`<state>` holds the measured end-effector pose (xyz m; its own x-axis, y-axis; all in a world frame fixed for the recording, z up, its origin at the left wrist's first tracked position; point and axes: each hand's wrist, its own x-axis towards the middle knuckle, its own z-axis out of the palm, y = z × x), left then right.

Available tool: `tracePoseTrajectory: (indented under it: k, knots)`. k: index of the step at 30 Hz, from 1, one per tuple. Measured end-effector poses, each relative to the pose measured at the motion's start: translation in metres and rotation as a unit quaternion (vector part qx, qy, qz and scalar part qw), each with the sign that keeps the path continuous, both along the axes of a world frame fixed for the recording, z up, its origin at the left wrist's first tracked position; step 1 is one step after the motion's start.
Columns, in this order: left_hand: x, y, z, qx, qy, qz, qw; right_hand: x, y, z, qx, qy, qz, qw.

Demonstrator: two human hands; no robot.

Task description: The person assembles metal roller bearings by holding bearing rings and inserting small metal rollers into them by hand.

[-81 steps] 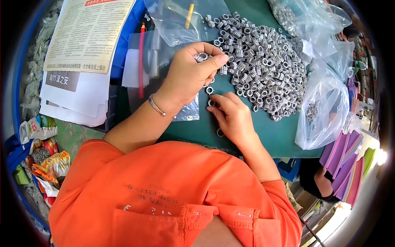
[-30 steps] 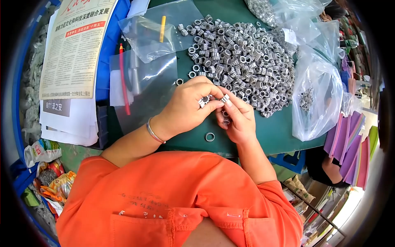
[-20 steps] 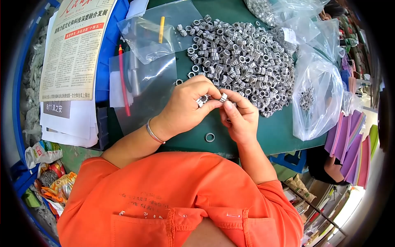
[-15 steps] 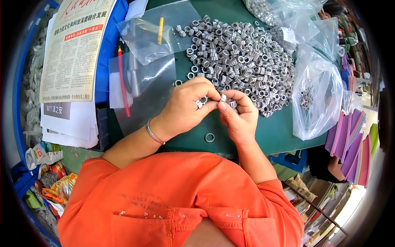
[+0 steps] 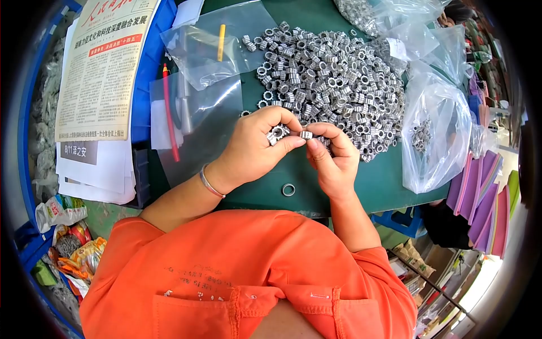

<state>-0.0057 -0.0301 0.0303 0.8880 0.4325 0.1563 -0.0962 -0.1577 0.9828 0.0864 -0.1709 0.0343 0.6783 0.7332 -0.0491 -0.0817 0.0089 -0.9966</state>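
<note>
My left hand [image 5: 251, 146] is closed, with several small notched metal rings [image 5: 277, 134] tucked in its curled fingers. Between the fingertips of both hands sits one silvery notched ring [image 5: 306, 135]. My right hand [image 5: 336, 164] pinches at that ring from the right side, thumb against index finger; its other fingers are curled and partly hidden. Just beyond the hands lies a big heap of similar notched metal rings [image 5: 333, 79]. A single smoother, wider ring [image 5: 288, 190] rests on the green table [image 5: 254, 195] nearer my body.
Left of the hands lie clear plastic bags [image 5: 214, 101], a red pen [image 5: 170, 116] and a yellow stick [image 5: 221, 42]. A newspaper [image 5: 104, 73] lies over a blue bin [image 5: 161, 34]. Right of the heap, a clear bag [image 5: 435, 158] holds some small metal parts.
The ring at my fingertips has turned so its notched side shows more. My right hand has shifted slightly to the right. The wider ring has stayed in place.
</note>
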Motion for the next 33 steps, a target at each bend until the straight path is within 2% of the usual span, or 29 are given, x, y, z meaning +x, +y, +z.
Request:
tracePoseTrajectory:
  k: [4, 5, 7, 13, 15, 17, 18, 21, 23, 26, 33]
  knots:
    - [0.001, -0.001, -0.001, -0.006, -0.003, -0.006, 1.0, 0.001, 0.0, 0.0, -0.017, 0.01, -0.012, 1.0]
    - [0.002, -0.001, -0.001, -0.006, -0.011, -0.004, 1.0, 0.003, 0.001, -0.003, -0.012, -0.066, -0.013, 0.998]
    - [0.002, 0.0, -0.002, 0.003, -0.013, -0.005, 1.0, 0.004, 0.001, -0.003, -0.007, -0.141, -0.013, 0.99]
    - [0.001, -0.001, 0.002, -0.019, 0.026, -0.017, 0.999, 0.005, 0.004, -0.002, 0.004, -0.163, -0.046, 0.985]
    - [0.002, -0.001, 0.002, -0.023, 0.035, -0.019, 0.999, 0.008, 0.003, -0.005, 0.016, -0.215, -0.025, 0.976]
    - [0.004, -0.002, -0.001, -0.099, 0.008, -0.037, 0.994, 0.009, 0.004, -0.004, 0.016, -0.236, -0.026, 0.971]
    - [0.003, -0.001, 0.0, -0.099, 0.008, -0.037, 0.994, 0.009, 0.004, -0.003, 0.017, -0.256, -0.027, 0.966]
    - [0.002, 0.0, 0.004, -0.148, 0.07, -0.046, 0.985, 0.008, 0.005, -0.004, 0.021, -0.263, -0.031, 0.964]
    - [0.002, 0.0, 0.002, -0.286, 0.093, -0.076, 0.951, 0.008, 0.006, -0.002, 0.011, -0.252, -0.038, 0.967]
    - [0.002, 0.001, 0.001, -0.339, 0.077, -0.09, 0.933, 0.008, 0.007, -0.001, 0.005, -0.254, -0.04, 0.966]
    - [0.003, 0.001, -0.001, -0.369, 0.061, -0.097, 0.922, 0.01, 0.007, 0.001, 0.003, -0.299, -0.028, 0.954]
